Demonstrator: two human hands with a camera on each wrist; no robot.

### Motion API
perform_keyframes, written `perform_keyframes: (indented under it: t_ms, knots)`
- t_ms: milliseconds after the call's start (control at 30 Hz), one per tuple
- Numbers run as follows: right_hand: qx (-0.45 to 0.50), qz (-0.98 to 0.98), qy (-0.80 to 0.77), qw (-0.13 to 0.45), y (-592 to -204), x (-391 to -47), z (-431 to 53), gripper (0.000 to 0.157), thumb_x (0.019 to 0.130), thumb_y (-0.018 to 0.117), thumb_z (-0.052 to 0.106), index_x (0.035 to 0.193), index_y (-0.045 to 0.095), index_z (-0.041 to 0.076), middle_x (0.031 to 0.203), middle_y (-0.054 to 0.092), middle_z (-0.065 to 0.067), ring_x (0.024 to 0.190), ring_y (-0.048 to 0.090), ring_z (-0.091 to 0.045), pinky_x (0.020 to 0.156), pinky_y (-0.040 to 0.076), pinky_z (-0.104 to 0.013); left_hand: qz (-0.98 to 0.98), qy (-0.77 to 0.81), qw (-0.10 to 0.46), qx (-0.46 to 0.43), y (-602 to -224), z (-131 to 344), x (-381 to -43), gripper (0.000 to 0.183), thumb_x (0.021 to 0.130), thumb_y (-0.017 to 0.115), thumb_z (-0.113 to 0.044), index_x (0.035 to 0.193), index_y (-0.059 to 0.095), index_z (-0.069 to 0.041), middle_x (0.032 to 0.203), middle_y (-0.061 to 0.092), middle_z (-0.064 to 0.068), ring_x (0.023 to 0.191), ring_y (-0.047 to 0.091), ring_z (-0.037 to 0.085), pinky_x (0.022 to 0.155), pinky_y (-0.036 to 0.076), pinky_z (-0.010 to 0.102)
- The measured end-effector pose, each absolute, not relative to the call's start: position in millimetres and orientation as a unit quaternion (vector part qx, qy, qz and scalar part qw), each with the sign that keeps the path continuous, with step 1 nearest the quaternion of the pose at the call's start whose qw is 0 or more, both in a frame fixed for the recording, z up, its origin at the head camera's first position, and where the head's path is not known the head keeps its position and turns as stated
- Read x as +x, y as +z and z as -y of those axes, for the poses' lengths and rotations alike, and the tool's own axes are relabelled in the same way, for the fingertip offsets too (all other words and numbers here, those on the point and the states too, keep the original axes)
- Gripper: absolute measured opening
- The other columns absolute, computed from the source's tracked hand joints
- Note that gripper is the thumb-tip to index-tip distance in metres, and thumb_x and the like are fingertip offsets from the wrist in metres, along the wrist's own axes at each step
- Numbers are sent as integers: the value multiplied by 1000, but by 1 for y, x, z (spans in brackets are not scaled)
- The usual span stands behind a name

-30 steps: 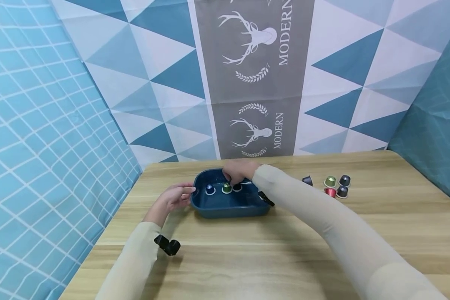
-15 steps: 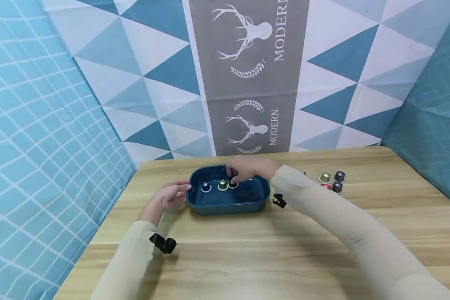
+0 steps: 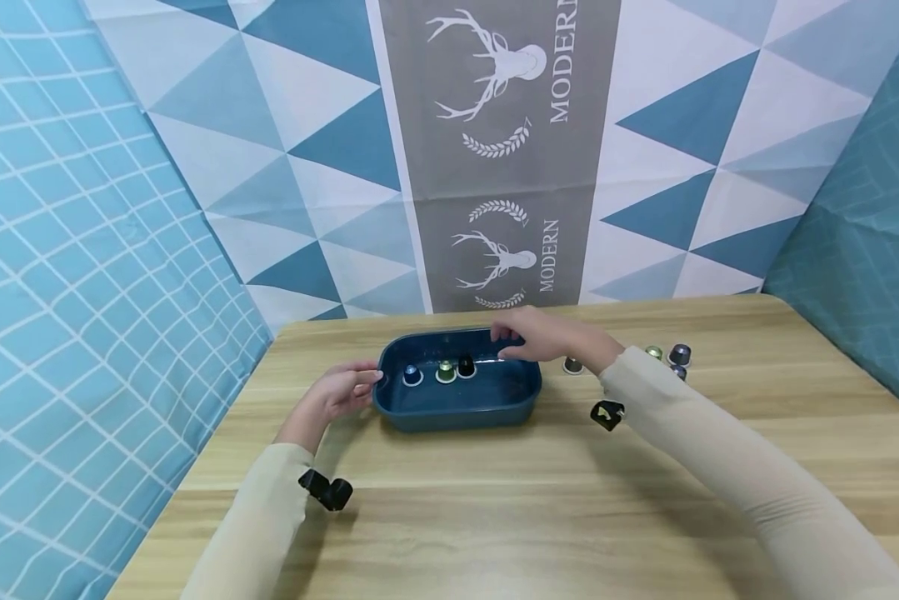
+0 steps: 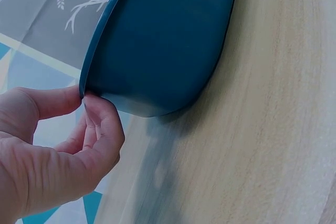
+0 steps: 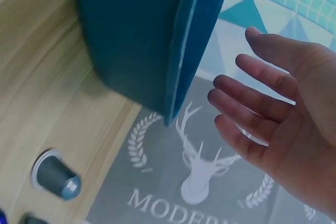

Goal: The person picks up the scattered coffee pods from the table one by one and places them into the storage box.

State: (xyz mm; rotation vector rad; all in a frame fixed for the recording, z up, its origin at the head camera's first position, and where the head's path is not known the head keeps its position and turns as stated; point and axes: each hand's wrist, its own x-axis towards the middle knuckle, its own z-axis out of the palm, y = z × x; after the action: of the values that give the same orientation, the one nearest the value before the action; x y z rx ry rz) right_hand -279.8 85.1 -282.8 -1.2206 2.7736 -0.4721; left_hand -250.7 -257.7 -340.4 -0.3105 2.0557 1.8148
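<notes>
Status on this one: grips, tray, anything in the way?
Left grip pinches tray rim. Right grip open, empty, by the tray's far right corner. Three pods standing in tray. Right sleeve partly hides outside pods.

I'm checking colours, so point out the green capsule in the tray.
The middle coffee capsule in the dark blue tray: green, between the blue capsule and the black capsule.

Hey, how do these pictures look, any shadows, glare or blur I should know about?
Head view: bright, with soft shadows on the table and small glints inside the blue tray; left wrist view: dimmer, with a bluish shadow on the table beside the blue tray; right wrist view: also dim, the blue tray's wall slightly blurred.
</notes>
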Motion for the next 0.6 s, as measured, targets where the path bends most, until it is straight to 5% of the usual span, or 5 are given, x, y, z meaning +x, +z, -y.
perform_keyframes:
  t_ms: [600]
  knots:
    - [-354, -917, -184, 5, -314, -289, -140, 30, 90, 65, 14, 115, 63, -2, 115, 65, -19, 105, 62, -33, 92, 51, -45, -728, 645, 202, -112, -340, 259, -256, 56, 98, 53, -14, 148, 31, -4, 97, 57, -5, 81, 57, 3, 69, 50, 16]
